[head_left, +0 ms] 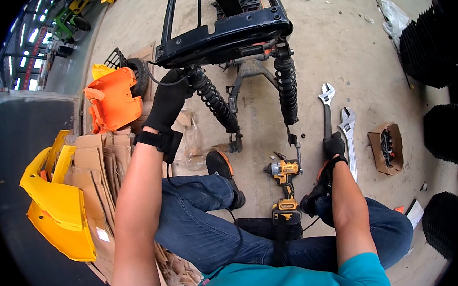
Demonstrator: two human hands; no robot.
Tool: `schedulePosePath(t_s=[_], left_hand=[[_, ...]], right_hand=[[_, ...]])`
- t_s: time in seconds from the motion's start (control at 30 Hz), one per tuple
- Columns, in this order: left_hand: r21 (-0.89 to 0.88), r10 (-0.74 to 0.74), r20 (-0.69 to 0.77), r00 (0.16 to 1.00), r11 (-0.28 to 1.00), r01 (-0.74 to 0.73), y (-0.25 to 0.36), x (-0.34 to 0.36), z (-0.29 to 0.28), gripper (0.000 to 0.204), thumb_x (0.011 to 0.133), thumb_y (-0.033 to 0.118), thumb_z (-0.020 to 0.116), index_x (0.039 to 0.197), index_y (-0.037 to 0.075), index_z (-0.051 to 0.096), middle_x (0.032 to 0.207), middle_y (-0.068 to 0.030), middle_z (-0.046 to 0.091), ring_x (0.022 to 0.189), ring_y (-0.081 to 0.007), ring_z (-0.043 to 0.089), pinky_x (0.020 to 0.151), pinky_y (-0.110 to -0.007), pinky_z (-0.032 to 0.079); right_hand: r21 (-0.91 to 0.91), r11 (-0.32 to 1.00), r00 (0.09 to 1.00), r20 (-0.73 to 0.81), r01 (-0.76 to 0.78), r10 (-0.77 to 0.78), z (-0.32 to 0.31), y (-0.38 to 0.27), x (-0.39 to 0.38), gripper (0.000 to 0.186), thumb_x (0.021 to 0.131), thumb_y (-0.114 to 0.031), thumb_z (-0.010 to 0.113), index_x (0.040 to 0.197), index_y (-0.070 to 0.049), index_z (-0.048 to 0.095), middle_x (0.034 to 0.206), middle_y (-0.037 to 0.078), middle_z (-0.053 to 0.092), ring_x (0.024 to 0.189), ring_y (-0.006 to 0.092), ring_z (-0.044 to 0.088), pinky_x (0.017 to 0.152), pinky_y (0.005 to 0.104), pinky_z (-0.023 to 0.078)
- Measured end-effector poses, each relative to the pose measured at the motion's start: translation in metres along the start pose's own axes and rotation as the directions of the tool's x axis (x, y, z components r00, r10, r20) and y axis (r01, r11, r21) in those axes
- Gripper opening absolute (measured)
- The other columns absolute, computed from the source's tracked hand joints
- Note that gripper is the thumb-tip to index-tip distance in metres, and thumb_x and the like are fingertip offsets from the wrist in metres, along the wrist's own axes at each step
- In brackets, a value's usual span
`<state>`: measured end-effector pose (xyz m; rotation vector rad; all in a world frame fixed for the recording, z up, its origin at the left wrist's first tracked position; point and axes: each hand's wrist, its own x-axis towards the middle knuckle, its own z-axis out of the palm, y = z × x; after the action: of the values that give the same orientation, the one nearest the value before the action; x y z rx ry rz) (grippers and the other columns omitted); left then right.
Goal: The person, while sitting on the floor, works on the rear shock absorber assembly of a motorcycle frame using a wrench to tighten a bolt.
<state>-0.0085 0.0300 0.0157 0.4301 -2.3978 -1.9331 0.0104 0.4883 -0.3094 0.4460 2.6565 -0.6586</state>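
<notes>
My left hand (169, 97), in a black glove, is closed at the upper end of the left coil-spring shock absorber (214, 100), just under the black metal frame (228, 35). Some of its fingers are hidden there. A second shock absorber (285, 86) hangs from the frame's right side. Low on the right, my gloved right hand (334, 145) is wrapped round the handle of an adjustable wrench (327, 108), whose jaws point away from me. Beside it on the floor lies another adjustable wrench (350, 138). A yellow and black cordless impact wrench (285, 184) rests between my feet.
An open cardboard box (373, 148) of small metal parts stands at the right, near stacked black ribbed tubs (450, 126). Flattened cardboard (97, 168), yellow plastic panels (58, 197) and an orange panel (116, 100) are on the left. A tyre (138, 77) lies behind the orange panel.
</notes>
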Motion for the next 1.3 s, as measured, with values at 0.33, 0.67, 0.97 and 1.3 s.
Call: schedulePosePath(t_s=[0.33,0.67,0.97,1.3], left_hand=[[0.077,-0.026,0.069,0.997,0.997,0.020,-0.012,-0.003,-0.034,0.039,0.099,0.026,0.054,0.130,0.003,0.054,0.120,-0.0053,0.061,0.105,-0.0152,0.061,0.086,-0.027,0.051],[0.055,-0.037,0.068,0.997,0.998,0.033,-0.018,0.011,-0.028,0.045,0.098,0.029,0.054,0.136,0.003,0.049,0.125,-0.0066,0.059,0.109,-0.0172,0.061,0.091,-0.031,0.050],[0.019,-0.064,0.084,0.994,0.998,0.062,-0.023,0.013,-0.038,0.043,0.099,0.024,0.054,0.137,0.005,0.049,0.128,-0.0052,0.057,0.111,-0.0166,0.059,0.092,-0.029,0.050],[0.015,-0.052,0.082,0.995,0.999,0.051,-0.038,0.026,-0.026,0.036,0.098,0.024,0.055,0.129,0.006,0.054,0.115,-0.0037,0.063,0.099,-0.0154,0.063,0.081,-0.029,0.053]], right_hand=[[0.012,0.995,0.986,0.137,-0.095,0.092,-0.024,-0.030,-0.012,0.060,0.085,-0.024,0.061,0.133,0.007,0.042,0.109,0.029,0.064,0.106,0.0390,0.062,0.090,0.0439,0.050],[0.082,0.976,0.968,0.171,-0.202,0.186,-0.039,-0.027,-0.016,0.045,0.087,-0.024,0.061,0.122,0.001,0.050,0.110,0.026,0.065,0.105,0.0371,0.063,0.089,0.0432,0.051],[0.085,0.974,0.966,0.176,-0.208,0.191,-0.039,-0.029,-0.014,0.044,0.087,-0.021,0.060,0.124,0.001,0.049,0.111,0.026,0.064,0.106,0.0379,0.063,0.089,0.0440,0.051],[0.030,1.000,0.997,-0.072,-0.005,0.007,0.021,0.026,0.013,0.053,0.083,-0.028,0.061,0.120,0.008,0.048,0.093,0.027,0.067,0.089,0.0419,0.065,0.077,0.0487,0.052]])
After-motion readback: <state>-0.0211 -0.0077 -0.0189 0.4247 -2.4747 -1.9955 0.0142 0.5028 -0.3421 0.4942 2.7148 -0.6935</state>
